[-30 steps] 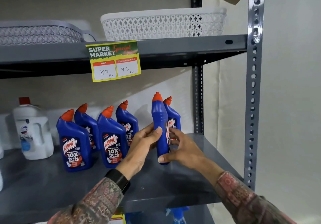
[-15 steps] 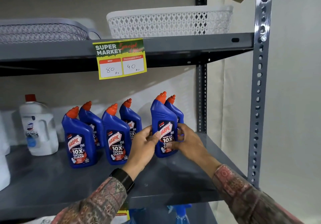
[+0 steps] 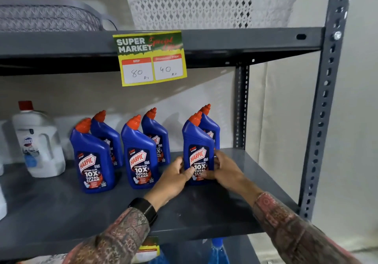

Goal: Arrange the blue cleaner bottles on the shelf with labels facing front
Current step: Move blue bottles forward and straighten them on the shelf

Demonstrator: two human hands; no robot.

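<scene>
Several blue cleaner bottles with orange caps stand in two rows on the grey shelf [image 3: 61, 208]. The front right bottle [image 3: 197, 141] stands upright on the shelf with its label facing front. My left hand [image 3: 173, 178] grips its left side and my right hand [image 3: 227, 170] grips its right side, low on the label. Another bottle [image 3: 210, 124] stands right behind it, mostly hidden. The front middle bottle [image 3: 139, 153] and the front left bottle [image 3: 91, 157] show their labels to the front. Two more bottles stand behind those, partly hidden.
A white jug with a red cap [image 3: 37, 141] stands at the shelf's left. A price tag [image 3: 150, 58] hangs from the upper shelf, which carries a white basket [image 3: 204, 7] and a grey basket [image 3: 45, 17]. A perforated post [image 3: 325, 104] bounds the right side.
The bottle in both hands was turned from side-on to label-front and lowered onto the shelf. Both hands slid down to its lower part.
</scene>
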